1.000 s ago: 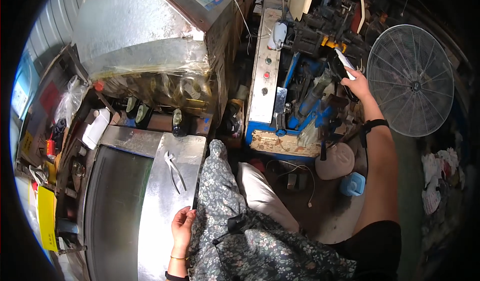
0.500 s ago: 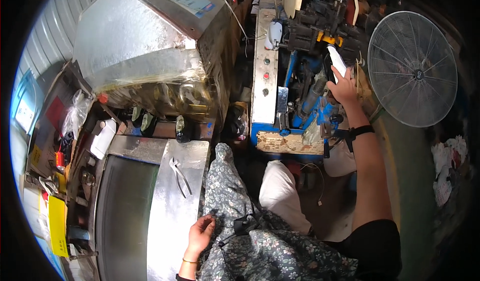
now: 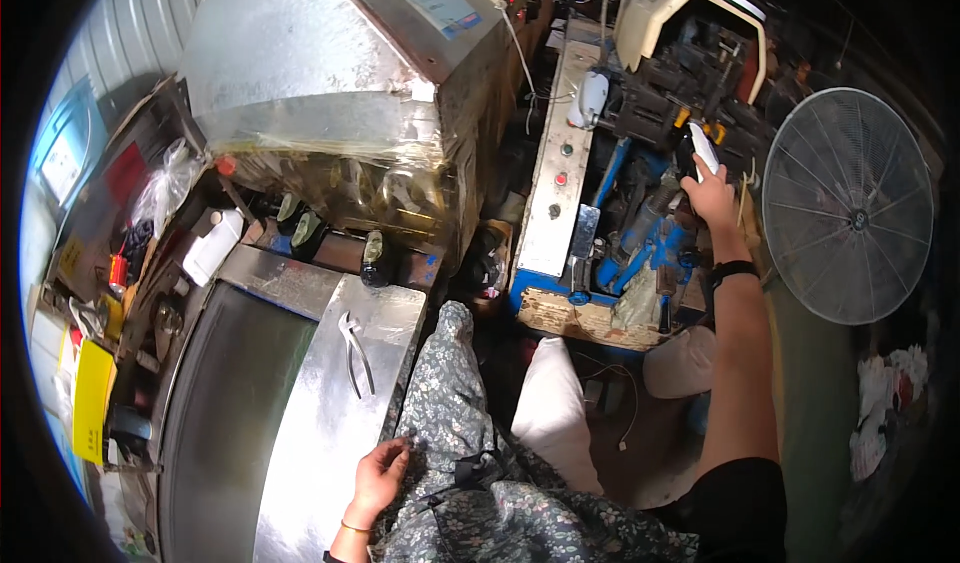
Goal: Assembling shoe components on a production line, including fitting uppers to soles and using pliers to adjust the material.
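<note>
Stretched out to the far right, my right hand (image 3: 712,201) is closed on the near end of a long, white, sole-shaped piece (image 3: 705,149) with a dark side. That piece reaches in among the dark parts of a blue-framed machine (image 3: 640,238). My left hand (image 3: 381,475) rests low, by the flowered apron (image 3: 447,383) on my lap, its fingers curled against the thumb. Whatever those fingers may hold is hidden. Ahead of this hand, a pair of pliers (image 3: 355,353) lies on a bare metal plate (image 3: 310,433).
A large wire-guarded fan (image 3: 850,208) stands right of my forearm. A boxy metal housing (image 3: 310,73) fills the upper left, with dark shoe-shaped pieces (image 3: 373,260) below it. A dark belt (image 3: 235,393) runs beside the plate. A white bottle (image 3: 213,247) stands farther left.
The whole view has shifted, with the machine and fan now lower and farther right. My right hand keeps its hold on the white piece. My left hand stays curled near the apron.
</note>
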`<action>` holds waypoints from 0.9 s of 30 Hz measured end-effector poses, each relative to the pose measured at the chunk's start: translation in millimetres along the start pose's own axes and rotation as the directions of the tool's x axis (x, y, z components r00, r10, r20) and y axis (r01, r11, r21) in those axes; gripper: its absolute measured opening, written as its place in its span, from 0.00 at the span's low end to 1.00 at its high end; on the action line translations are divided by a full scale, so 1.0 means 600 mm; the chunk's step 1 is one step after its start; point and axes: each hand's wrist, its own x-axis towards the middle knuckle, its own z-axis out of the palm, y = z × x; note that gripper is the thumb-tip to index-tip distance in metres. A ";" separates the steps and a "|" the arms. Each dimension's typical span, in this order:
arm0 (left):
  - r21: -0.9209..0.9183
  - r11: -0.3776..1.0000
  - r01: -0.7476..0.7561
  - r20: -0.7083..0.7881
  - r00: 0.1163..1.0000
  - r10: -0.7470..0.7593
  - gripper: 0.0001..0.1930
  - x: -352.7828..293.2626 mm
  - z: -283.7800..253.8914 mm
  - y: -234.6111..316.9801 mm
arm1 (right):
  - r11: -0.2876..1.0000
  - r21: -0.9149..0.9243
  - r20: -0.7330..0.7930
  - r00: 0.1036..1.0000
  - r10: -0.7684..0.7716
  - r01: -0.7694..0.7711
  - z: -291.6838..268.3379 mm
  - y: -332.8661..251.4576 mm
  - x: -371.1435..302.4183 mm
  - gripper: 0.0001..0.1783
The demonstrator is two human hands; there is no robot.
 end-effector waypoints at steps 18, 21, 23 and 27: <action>0.425 0.904 -0.041 -0.035 0.997 0.062 0.14 0.026 0.003 -0.016 | 0.996 -0.025 0.069 0.994 0.091 -0.089 -0.054 -0.031 0.074 0.40; 0.486 0.860 -0.156 -0.017 0.982 0.188 0.14 0.028 0.009 -0.018 | 0.987 -0.044 0.105 0.982 0.156 -0.152 -0.060 -0.041 0.066 0.41; 0.509 0.843 -0.173 -0.013 0.978 0.209 0.14 0.026 0.012 -0.003 | 0.987 -0.050 0.101 0.982 0.159 -0.155 -0.056 -0.041 0.064 0.41; 0.530 0.827 -0.186 -0.023 0.972 0.233 0.13 0.029 0.010 -0.015 | 0.986 -0.053 0.100 0.981 0.164 -0.159 -0.059 -0.043 0.062 0.41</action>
